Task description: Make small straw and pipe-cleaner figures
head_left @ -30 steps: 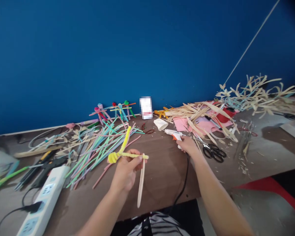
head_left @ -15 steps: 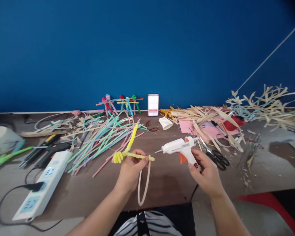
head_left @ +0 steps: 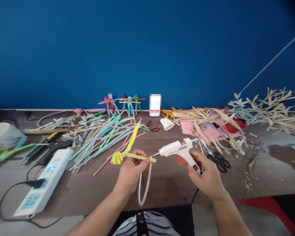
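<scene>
at far left sits a white bowl [head_left: 3, 136], and nearer, a white power strip [head_left: 43, 182] with a black plug in it. a heap of pastel straws [head_left: 100, 144] spreads across the brown table [head_left: 167, 193] toward 12 o'clock from the left hand [head_left: 131, 173]. that hand's fingers are closed, gripping a yellow pipe cleaner [head_left: 137, 158] with a coiled end and an arm rising toward 1 o'clock. a pale strip loop [head_left: 144, 188] hangs from the same grip toward 6 o'clock, its top pinched against the pipe cleaner's straight end beyond the fingertips.

beyond, small pipe cleaner figures [head_left: 129, 103] stand by the wall, beside a white card [head_left: 155, 105] too blurred to read. the right hand [head_left: 206, 178] has its fingers curled closed around the white and orange hot glue gun [head_left: 177, 150], whose nozzle points to 9 o'clock, its tip just beside the pipe cleaner's end. the gun shows a small red switch, but no legible writing. black-handled scissors [head_left: 218, 162] lie at 1 o'clock from the right hand, below a pile of pale palm strips [head_left: 206, 118].
</scene>
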### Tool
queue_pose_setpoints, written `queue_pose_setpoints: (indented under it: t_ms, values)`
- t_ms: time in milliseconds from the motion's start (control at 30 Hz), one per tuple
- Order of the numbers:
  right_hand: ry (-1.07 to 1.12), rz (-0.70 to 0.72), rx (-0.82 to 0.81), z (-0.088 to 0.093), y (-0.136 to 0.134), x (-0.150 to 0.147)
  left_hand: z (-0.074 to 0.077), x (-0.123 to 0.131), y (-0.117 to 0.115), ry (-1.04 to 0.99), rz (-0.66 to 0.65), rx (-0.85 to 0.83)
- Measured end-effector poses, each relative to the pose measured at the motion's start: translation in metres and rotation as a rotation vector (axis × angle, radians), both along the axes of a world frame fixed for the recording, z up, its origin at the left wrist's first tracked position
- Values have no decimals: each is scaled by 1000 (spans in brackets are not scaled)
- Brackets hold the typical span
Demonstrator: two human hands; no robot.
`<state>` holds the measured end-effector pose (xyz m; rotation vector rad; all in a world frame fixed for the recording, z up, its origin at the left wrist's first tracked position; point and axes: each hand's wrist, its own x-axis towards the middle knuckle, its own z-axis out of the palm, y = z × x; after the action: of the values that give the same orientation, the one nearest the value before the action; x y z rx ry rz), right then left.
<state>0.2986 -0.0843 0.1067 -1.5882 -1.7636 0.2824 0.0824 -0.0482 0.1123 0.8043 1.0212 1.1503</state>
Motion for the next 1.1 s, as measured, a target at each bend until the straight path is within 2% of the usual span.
queue_pose_setpoints:
  t_ms: [233,333,433,533,633,733,800,867,933,1000,1100]
  values:
    - [76,-3,-66,-4,0,1,-3,-1,1,15,-2,-6]
    - [193,-110,-95,-14,16,11,-6,-2,1,-6,-6,-2]
    - [247,-275,-186,-33,43,30,-3,-4,-1,-72,3,-26]
    - [92,-392,-288,-52,71,44,17,-10,-4,-188,-17,-120]
    - [-61,-429,-328,-62,93,45,54,-21,-8,-265,-1,-181]
    - [-168,-422,-330,-60,107,36,89,-26,-9,-281,45,-132]
    - [-248,-433,-305,-53,109,28,96,-24,-6,-268,66,-55]
    - [-276,-430,-223,-42,105,17,89,-17,0,-260,74,6]
    - [-158,-330,-97,-27,94,1,69,-7,7,-253,70,28]
    - [99,-84,-52,-10,77,-19,47,2,13,-206,62,20]
    - [425,249,-126,12,54,-47,21,12,16,-123,79,51]
